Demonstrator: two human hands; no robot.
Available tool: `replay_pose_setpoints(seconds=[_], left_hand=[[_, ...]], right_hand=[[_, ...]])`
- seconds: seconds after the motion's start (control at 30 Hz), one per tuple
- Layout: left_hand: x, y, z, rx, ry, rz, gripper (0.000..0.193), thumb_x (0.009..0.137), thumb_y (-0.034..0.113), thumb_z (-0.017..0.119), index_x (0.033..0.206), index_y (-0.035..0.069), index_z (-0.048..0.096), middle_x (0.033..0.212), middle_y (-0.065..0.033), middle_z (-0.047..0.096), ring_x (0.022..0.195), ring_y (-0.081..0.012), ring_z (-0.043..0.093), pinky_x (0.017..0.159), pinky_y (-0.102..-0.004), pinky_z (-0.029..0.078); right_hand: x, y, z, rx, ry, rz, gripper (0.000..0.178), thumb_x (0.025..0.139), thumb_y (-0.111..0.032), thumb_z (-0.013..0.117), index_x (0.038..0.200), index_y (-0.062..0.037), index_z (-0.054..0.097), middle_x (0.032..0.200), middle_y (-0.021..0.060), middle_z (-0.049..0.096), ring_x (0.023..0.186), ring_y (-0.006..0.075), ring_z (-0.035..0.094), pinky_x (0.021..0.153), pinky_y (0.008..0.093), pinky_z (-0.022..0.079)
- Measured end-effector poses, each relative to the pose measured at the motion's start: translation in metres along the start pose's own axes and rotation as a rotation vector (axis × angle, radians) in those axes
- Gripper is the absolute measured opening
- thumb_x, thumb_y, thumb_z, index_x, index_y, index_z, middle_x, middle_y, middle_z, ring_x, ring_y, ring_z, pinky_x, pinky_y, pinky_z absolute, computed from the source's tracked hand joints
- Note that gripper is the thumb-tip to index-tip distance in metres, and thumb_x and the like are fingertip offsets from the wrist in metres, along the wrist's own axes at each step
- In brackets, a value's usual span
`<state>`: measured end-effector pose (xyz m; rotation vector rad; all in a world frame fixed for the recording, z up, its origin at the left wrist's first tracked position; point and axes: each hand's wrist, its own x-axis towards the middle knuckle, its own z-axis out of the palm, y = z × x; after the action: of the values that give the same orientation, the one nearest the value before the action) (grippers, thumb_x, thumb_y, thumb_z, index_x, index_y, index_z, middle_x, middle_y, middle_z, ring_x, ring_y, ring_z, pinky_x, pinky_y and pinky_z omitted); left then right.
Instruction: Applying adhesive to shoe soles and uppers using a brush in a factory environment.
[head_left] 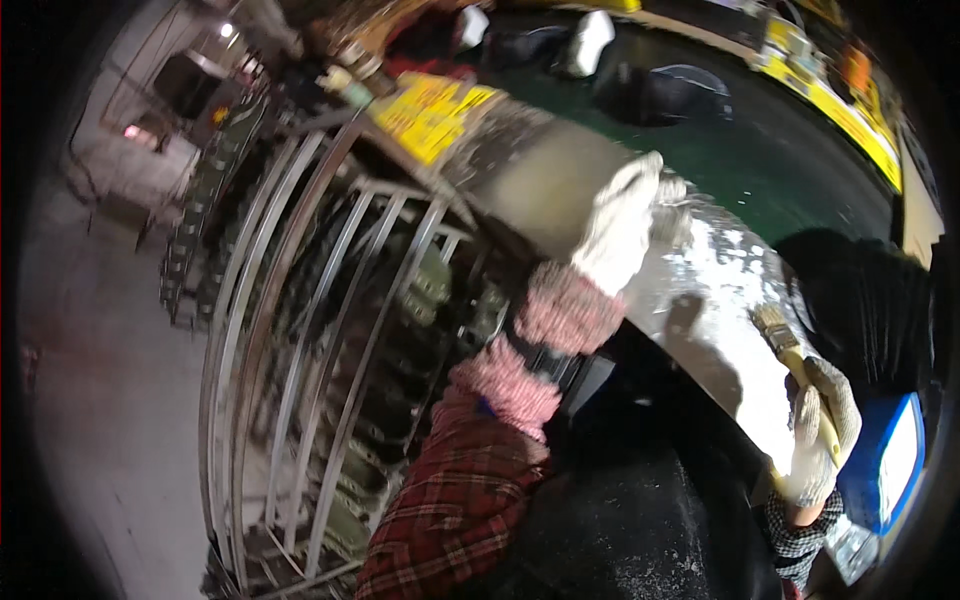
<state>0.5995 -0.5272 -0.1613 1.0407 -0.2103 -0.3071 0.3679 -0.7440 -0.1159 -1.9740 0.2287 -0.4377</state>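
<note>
My left hand (622, 225), in a white glove with a pink knit cuff, reaches over the metal worktop (690, 345). Its fingers are closed against a small greyish piece (674, 222), too blurred to name. At the right, my right hand (825, 435), also gloved, is wrapped round the yellow handle of a paintbrush (788, 350). The brush's bristles point up and away, over the wet, shiny part of the worktop. A dark band sits on my left wrist, above a red plaid sleeve.
At the left stands a metal rack (330, 260) with rows of dark metal parts. A yellow printed sheet (430, 112) lies at the worktop's far left. Beyond is a dark green surface (740, 160) with black shapes on it. A blue container (885, 465) is beside my right hand.
</note>
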Motion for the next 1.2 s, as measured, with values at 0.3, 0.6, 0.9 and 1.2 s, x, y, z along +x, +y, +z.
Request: replay_pose_setpoints(seconds=[0.3,0.6,0.9,1.2], left_hand=[[-0.228,-0.023,-0.287,0.704,1.163,0.118,0.062,0.092,0.042,0.062,0.131,-0.005,0.053,0.134,-0.0249,0.055,0.122,-0.0344,0.053,0.107,-0.0392,0.038],[-0.210,-0.020,-0.425,-0.176,0.787,0.069,0.038,0.095,0.039,0.060,0.100,0.002,0.061,0.088,-0.0090,0.061,0.076,-0.0192,0.059,0.071,-0.0353,0.053],[-0.303,-0.060,-0.203,-0.233,0.398,-0.275,0.075,0.090,0.050,0.044,0.141,-0.005,0.037,0.134,-0.0282,0.046,0.120,-0.0354,0.050,0.105,-0.0475,0.039],[-0.200,0.042,-0.036,-0.504,-0.381,-0.171,0.113,0.064,0.050,0.081,0.145,-0.005,0.025,0.135,-0.0229,0.043,0.112,-0.0322,0.051,0.097,-0.0519,0.045]], right_hand=[[-0.007,0.007,0.051,0.038,-0.214,0.120,0.037,0.096,-0.021,0.065,0.117,0.0086,0.058,0.091,0.0076,0.064,0.077,0.0110,0.056,0.070,0.0226,0.045],[-0.019,-0.026,0.071,-0.101,-0.208,0.009,0.037,0.095,-0.029,0.063,0.106,0.0063,0.063,0.084,0.0085,0.064,0.073,0.0127,0.058,0.069,0.0257,0.047],[-0.015,-0.054,0.053,-0.288,-0.197,-0.090,0.025,0.088,-0.016,0.071,0.107,-0.0005,0.067,0.094,0.0125,0.070,0.087,0.0204,0.066,0.079,0.0314,0.052],[-0.029,-0.035,-0.142,-0.201,0.955,-0.190,0.028,0.101,-0.020,0.053,0.110,0.0024,0.068,0.092,0.0031,0.065,0.078,0.0078,0.056,0.068,0.0219,0.044]])
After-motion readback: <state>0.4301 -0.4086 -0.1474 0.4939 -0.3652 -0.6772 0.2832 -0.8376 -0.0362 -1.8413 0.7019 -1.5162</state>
